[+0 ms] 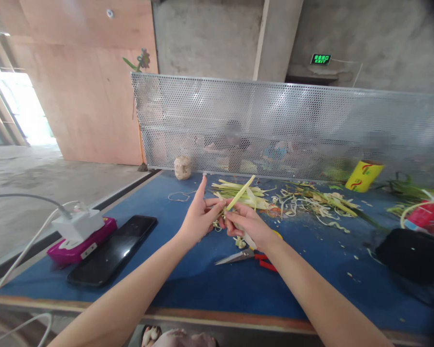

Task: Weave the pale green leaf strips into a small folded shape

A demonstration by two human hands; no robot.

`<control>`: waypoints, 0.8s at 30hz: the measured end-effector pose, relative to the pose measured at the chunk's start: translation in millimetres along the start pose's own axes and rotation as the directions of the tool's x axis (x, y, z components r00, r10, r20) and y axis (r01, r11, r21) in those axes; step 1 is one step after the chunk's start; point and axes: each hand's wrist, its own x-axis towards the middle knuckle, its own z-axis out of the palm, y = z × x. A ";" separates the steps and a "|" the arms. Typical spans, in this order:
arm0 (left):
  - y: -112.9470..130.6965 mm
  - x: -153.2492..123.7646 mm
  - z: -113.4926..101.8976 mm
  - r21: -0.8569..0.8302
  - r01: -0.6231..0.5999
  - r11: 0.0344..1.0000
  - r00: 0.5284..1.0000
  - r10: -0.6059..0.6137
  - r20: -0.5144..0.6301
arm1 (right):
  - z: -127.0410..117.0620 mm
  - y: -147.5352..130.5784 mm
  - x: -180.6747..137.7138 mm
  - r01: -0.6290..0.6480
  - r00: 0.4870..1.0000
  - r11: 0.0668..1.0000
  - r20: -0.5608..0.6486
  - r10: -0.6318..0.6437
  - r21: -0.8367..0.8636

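Note:
In front of me, my left hand (198,215) and my right hand (249,222) meet over the blue table. Both have their fingertips closed around a pale green plant strip (241,192), which slants up to the right. One finger of the left hand sticks up, apart from the pinch. A whitish end of plant material hangs below my right palm. Scissors (238,257) with red handles lie under the right wrist, their handles partly covered by it. Just behind the hands is a pile of pale green stalks and husk-like strips (262,200).
Shredded trimmings (311,200) spread to the right, near a yellow roll (364,176). At left lie a black phone (112,250) and a purple power strip (83,241) with a white charger. A twine ball (183,167) stands by the perforated metal screen (210,120); people are blurred behind it.

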 end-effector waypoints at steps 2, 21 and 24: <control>-0.1 -0.5 0.2 0.010 -0.020 1.000 1.000 0.020 0.017 | 0.0 1.6 0.1 -0.015 0.999 1.000 0.034 0.014 0.027; -11.4 6.1 -10.5 0.189 -0.070 0.979 0.997 0.072 -0.009 | -9.0 14.6 5.6 0.003 0.989 0.993 -0.147 -0.021 -0.119; -12.1 8.9 -12.8 0.144 0.009 0.990 1.000 -0.012 0.015 | -9.3 9.5 5.1 0.043 0.986 0.996 -0.160 -0.055 -0.079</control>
